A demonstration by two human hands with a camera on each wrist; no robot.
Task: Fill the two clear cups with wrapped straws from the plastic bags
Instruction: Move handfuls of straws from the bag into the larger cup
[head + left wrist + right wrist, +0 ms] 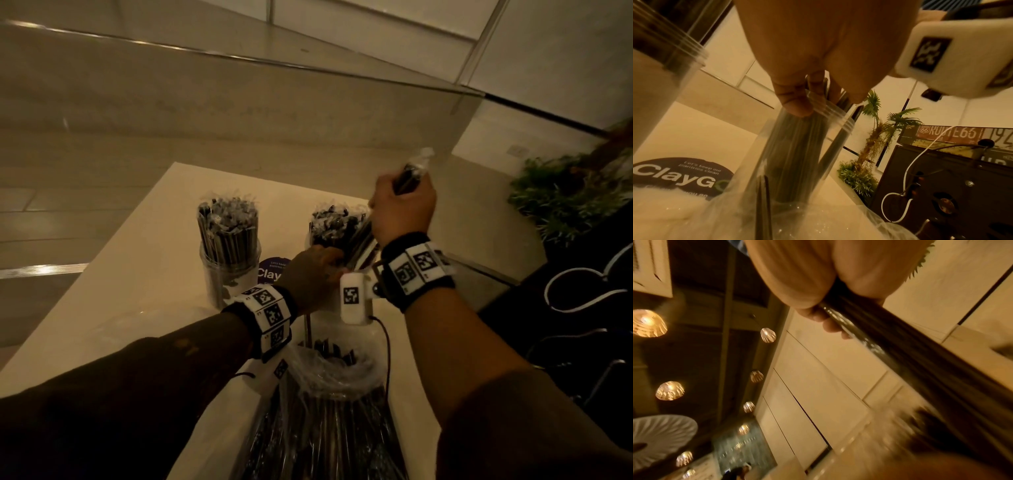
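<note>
Two clear cups stand on a cream table (pixel 144 308). The left cup (pixel 228 274) is packed with dark wrapped straws. My left hand (pixel 318 270) pinches the rim of the right cup (pixel 337 236), thumb outside and fingers among its straws; in the left wrist view that hand (pixel 797 100) sits on the cup's rim (pixel 830 113). Just above the right cup, my right hand (pixel 400 209) grips a bundle of wrapped straws (pixel 409 178), whose lower ends reach down into it. In the right wrist view this bundle (pixel 900 356) runs out of the fist (pixel 818 313). An open plastic bag (pixel 329 380) of straws lies near me.
A round dark "ClayGo" sticker (pixel 270 270) lies on the table between the cups. A glass panel (pixel 239 102) rises behind the table. Green plants (pixel 565 198) and a dark cabinet (pixel 582 308) stand to the right. Cables run from the wrist cameras.
</note>
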